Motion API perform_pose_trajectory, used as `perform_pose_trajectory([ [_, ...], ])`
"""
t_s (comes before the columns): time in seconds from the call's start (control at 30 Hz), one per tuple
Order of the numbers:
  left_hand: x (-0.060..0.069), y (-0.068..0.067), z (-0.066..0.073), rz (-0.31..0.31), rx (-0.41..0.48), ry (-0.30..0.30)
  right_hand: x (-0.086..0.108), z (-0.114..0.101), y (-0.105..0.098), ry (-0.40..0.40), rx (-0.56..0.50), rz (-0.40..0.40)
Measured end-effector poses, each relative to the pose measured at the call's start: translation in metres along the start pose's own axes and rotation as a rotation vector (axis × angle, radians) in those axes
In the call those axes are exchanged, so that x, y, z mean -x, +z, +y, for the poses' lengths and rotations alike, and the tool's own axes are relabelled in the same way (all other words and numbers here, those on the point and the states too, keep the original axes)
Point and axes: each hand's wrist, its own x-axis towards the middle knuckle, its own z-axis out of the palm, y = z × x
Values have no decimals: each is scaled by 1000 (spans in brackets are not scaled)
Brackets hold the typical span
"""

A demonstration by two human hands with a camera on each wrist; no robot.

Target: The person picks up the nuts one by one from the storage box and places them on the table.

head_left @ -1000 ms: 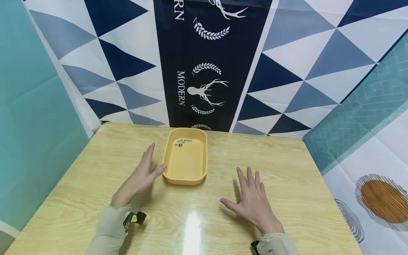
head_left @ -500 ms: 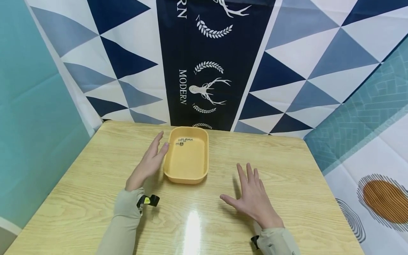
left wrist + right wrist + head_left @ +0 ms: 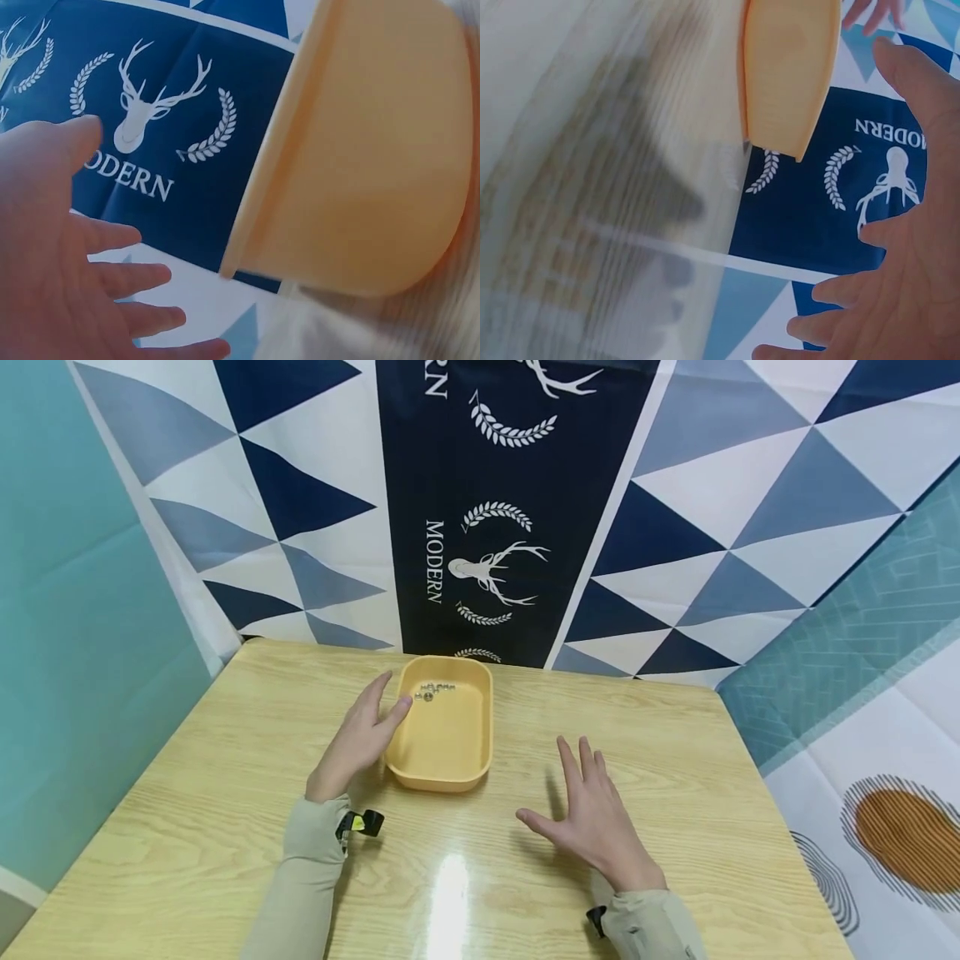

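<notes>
A yellow, rounded rectangular tray (image 3: 442, 739) is placed near the far edge of a pale, wood-grained table (image 3: 637, 727); small, shiny pieces (image 3: 428, 697) are clustered inside its far end. The left hand (image 3: 358, 739) is held spread just beside its left rim. The right hand (image 3: 600, 822) is held spread, well apart from the tray. Behind, a blue-and-white, triangle-patterned cloth (image 3: 667, 543) is seen.

Beyond the desk (image 3: 510, 877), a dark panel (image 3: 502, 475) of the patterned cloth (image 3: 660, 585) carries MODERN (image 3: 435, 562) in white capitals, turned sideways and running downward beside a stag's head (image 3: 469, 569). Higher on that panel, another word is cut off, its closing RN (image 3: 437, 380) legible. The right wrist view has MODERN upside down.
</notes>
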Motion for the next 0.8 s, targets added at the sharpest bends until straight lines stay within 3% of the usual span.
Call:
perform_pose_trajectory([
  [0.13,-1,-5,-6,-19,-51,-9,-3,-2,0,-4,-12,5],
  [0.37,1,-7,-11,-200,-122,-110,-4,-6,3,19,-37,-14],
  [0.8,1,1,-13,-250,-165,-68,-4,-10,6,23,-42,-31],
])
